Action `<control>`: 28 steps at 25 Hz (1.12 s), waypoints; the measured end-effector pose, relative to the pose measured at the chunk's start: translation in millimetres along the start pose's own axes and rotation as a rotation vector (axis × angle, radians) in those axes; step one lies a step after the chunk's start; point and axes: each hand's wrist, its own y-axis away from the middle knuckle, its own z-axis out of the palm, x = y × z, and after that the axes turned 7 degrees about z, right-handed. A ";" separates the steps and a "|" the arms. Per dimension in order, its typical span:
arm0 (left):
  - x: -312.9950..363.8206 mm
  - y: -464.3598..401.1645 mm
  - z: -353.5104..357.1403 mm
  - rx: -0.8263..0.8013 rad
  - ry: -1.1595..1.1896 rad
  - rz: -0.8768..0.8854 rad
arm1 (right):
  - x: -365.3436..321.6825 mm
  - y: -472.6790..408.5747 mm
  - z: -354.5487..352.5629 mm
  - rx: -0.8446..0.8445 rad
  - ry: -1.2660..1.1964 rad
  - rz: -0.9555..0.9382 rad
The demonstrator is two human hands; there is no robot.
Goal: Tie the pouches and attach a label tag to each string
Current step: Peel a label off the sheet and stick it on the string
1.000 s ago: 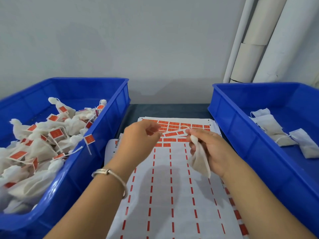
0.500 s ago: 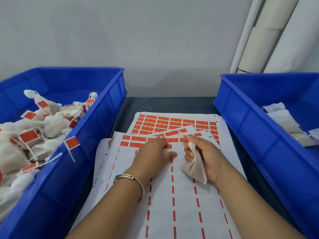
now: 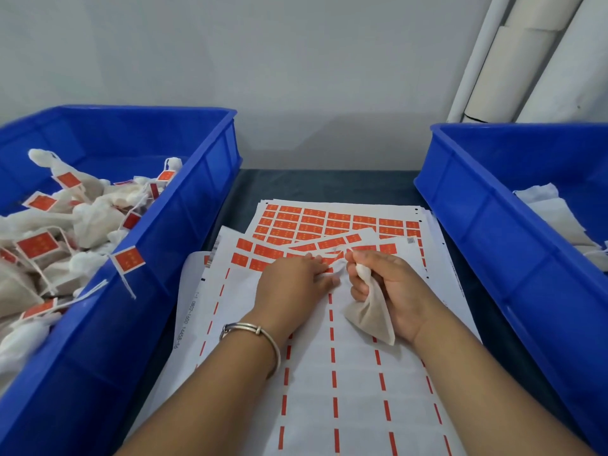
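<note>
Between the two bins, our right hand (image 3: 388, 284) has a pouch (image 3: 371, 311) gripped by its neck, body hanging down toward us. Our left hand (image 3: 296, 281) lies flat-fingered on the label sheet (image 3: 345, 373), fingertips at the orange labels (image 3: 263, 250). Those labels sit just left of the pouch neck, so we'd guess the left hand peels one next.

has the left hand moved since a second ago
Yes. The left hand has come down from the air onto the label sheet, its fingers now flat on the orange labels.
</note>
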 end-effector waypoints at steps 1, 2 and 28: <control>0.7 0.0 0.1 0.015 0.006 0.005 | -0.2 0.0 0.0 -0.005 0.006 0.000; 1.6 0.4 0.3 0.028 0.006 0.011 | -0.3 -0.1 -0.2 -0.009 0.015 0.000; 6.2 -5.3 2.0 0.267 0.135 -0.139 | -3.9 -1.6 -1.9 -0.028 0.062 -0.013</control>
